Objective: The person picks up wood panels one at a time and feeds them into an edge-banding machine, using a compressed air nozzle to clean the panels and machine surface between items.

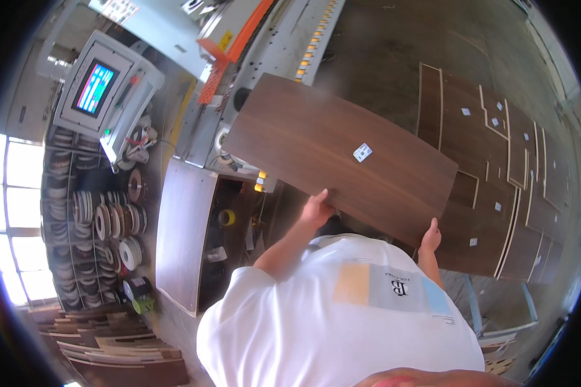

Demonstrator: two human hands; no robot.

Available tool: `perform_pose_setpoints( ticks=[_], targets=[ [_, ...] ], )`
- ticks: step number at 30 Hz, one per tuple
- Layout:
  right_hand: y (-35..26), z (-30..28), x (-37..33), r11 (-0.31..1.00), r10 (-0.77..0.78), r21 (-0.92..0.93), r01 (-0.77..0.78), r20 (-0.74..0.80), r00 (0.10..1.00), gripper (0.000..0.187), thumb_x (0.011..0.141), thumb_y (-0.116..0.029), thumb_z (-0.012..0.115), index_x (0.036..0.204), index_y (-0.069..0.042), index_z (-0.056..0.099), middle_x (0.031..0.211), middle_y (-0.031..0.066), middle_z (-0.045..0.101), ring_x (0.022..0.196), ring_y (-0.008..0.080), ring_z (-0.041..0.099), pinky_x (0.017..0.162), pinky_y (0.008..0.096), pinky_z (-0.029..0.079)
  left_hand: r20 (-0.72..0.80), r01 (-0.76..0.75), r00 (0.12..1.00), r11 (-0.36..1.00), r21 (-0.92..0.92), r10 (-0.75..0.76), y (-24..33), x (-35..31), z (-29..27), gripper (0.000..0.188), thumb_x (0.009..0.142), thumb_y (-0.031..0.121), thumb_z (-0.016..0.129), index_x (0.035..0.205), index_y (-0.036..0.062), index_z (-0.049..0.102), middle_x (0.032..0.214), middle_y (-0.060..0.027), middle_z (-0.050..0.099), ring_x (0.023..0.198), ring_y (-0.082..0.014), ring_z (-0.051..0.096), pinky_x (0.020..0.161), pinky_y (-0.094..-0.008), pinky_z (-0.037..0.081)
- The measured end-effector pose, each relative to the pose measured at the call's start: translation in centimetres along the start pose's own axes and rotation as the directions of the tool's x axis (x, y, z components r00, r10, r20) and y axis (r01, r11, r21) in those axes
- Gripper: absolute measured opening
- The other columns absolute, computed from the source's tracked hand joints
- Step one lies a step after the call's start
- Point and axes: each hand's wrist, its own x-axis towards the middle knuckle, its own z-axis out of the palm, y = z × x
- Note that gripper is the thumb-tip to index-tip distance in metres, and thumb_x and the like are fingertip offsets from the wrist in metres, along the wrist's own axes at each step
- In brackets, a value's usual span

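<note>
A long dark brown wood-grain panel (310, 142) with a small white label (363, 152) on its face spans the space in front of me. My left hand (317, 209) grips its near edge, the thumb on top and the other fingers hidden underneath. At the near right corner my right hand (430, 237) is closed round the edge, its thumb upright against the side. The panel's far left end reaches over the side of a machine with a metal bed (274, 55) and an orange guard (242, 29).
A control console (103, 90) with a lit screen stands at the left. Below it, a rack holds several rolls of edge banding (110, 222). A low cabinet (184, 232) has yellow tape (226, 217) inside. More brown panels (465, 135) lie stacked at the right, beside metal rails (507, 329).
</note>
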Motion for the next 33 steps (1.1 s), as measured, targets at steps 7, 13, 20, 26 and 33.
perform_pose_setpoints(
  ticks=[7,13,20,26,33],
  targets=[
    [-6.5,8.5,-5.7,0.989,-0.063,-0.121,0.082,0.151,0.986,0.064,0.095,-0.048,0.059,0.12,0.011,0.063,0.123,0.0212,0.066,0.114,0.0307,0.061,0.099,0.0384,0.044,-0.356,0.186,0.934,0.812,0.553,0.029,10.8,-3.5,-4.5,0.041,0.098,0.029,0.064,0.13,0.0062,0.054,0.112,-0.0116,0.063,0.099,-0.0223,0.065,0.082,-0.0395,0.055],
    [-10.8,11.8,-7.9,0.967,-0.179,-0.102,0.232,0.375,0.909,0.06,0.092,-0.042,0.068,0.122,0.01,0.061,0.126,0.0213,0.064,0.116,0.0299,0.06,0.099,0.0376,0.044,-0.42,-0.197,0.666,0.688,0.698,0.617,17.4,-4.8,-5.7,0.029,0.095,0.014,0.062,0.121,0.006,0.054,0.104,-0.0047,0.061,0.083,-0.0147,0.062,0.066,-0.0288,0.052],
    [-13.9,13.3,-8.9,0.878,-0.214,-0.262,0.402,0.535,0.817,0.056,0.082,-0.036,0.081,0.117,0.005,0.065,0.119,0.0186,0.069,0.111,0.029,0.065,0.095,0.0378,0.048,-0.39,-0.46,0.657,0.753,0.471,0.645,20.3,-3.3,-5.9,0.059,0.093,0.006,0.06,0.147,0.0001,0.039,0.147,-0.0134,0.048,0.131,-0.0231,0.05,0.102,-0.0351,0.043],
    [-14.5,14.3,-7.9,0.858,-0.22,-0.309,0.411,0.502,0.837,0.06,0.079,-0.037,0.083,0.12,0.003,0.065,0.121,0.0183,0.068,0.112,0.0301,0.065,0.096,0.039,0.049,-0.231,-0.501,0.768,0.784,0.365,0.598,20.6,-2.6,-6.5,0.069,0.094,0.006,0.056,0.157,0.0047,0.029,0.163,-0.0187,0.026,0.152,-0.0299,0.024,0.118,-0.0404,0.026],
    [-18.8,17.2,-6.0,0.89,-0.213,-0.262,0.373,0.485,0.848,0.059,0.081,-0.035,0.081,0.124,0.001,0.064,0.12,0.0145,0.07,0.112,0.0273,0.066,0.095,0.0377,0.049,-0.149,-0.483,0.822,0.811,0.329,0.55,23.1,0.0,-3.8,0.065,0.097,0.005,0.053,0.157,0.008,0.03,0.167,-0.0099,0.019,0.152,-0.0247,0.021,0.115,-0.0401,0.028]
  ],
)
